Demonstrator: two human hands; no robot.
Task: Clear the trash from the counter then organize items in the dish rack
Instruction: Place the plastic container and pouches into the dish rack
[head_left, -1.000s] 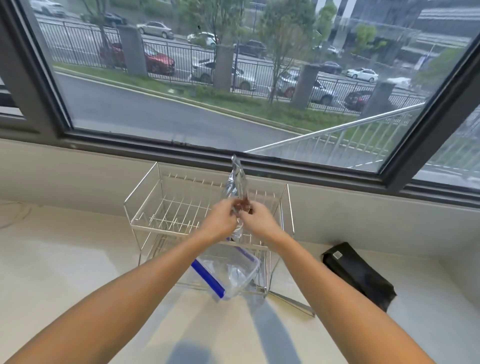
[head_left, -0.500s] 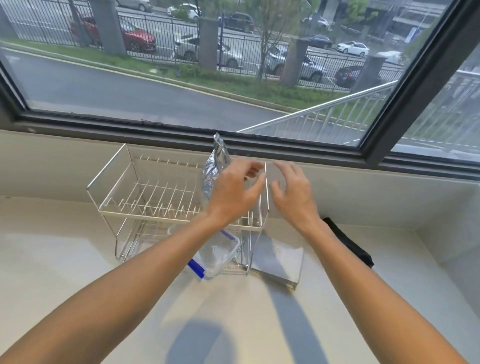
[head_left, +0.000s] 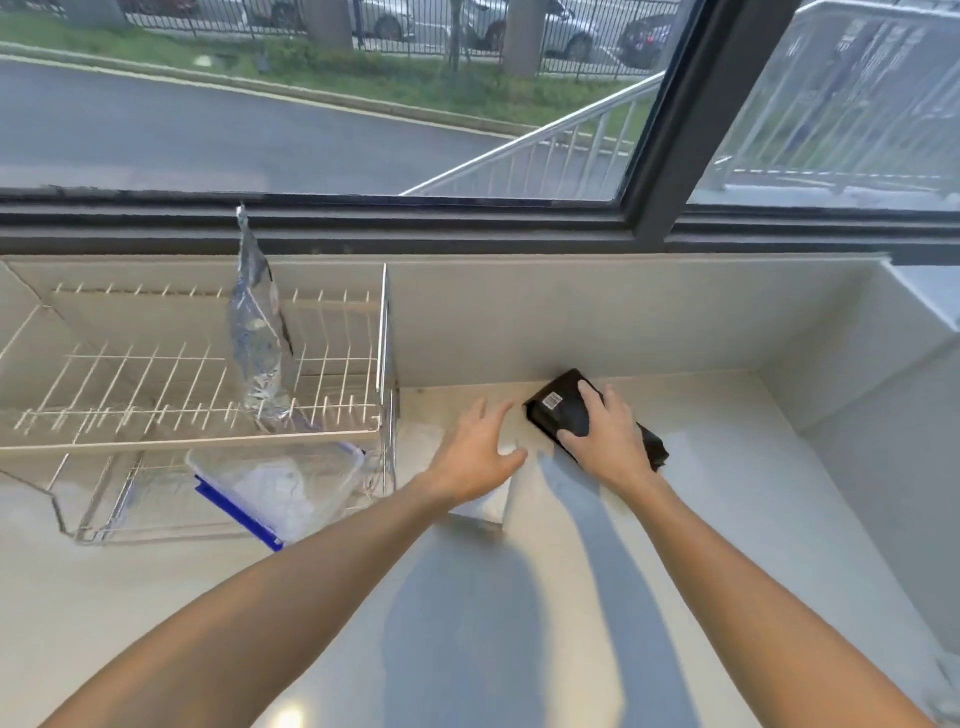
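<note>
The black packet (head_left: 569, 413), glossy with a white barcode label at its far corner, lies on the counter (head_left: 519, 623) right of the dish rack (head_left: 384, 364), under the right hand (head_left: 605, 434), whose fingers curl over its edges in a grip. Its near end is hidden by that hand. The left hand (head_left: 475, 452) hovers just beside it, fingers spread, holding nothing; a silver foil bag (head_left: 257, 338) stands upright in the rack's upper tier.

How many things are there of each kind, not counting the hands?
Wire dish rack: 1
Silver foil bag: 1
Clear container with blue trim: 1
Black packet: 1
Flat grey piece on the counter: 1
Total: 5
</note>
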